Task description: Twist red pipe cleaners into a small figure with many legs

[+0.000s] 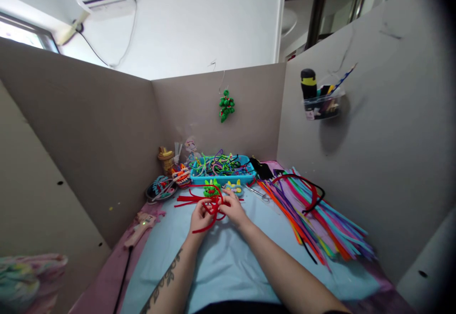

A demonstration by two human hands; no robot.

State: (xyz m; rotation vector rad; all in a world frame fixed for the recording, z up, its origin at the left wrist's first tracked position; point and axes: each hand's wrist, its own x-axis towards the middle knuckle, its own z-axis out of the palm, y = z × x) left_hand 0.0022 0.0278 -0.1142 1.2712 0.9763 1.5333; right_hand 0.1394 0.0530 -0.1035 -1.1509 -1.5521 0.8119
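mid-frame, the pipe cleaners (215, 209) are bright red, the cloth (221, 266) under them light blue and the tray (199, 180) beyond turquoise. at right, the bundle of stems (329, 219) mixes orange, purple, red and aqua. a dark leaf pattern marks the left forearm (174, 271), lower centre.

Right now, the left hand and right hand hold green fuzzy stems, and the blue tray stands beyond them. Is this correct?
Not quite: the fuzzy stems in the left hand and right hand are red, not green, as the head view shows. The blue tray does stand beyond them.
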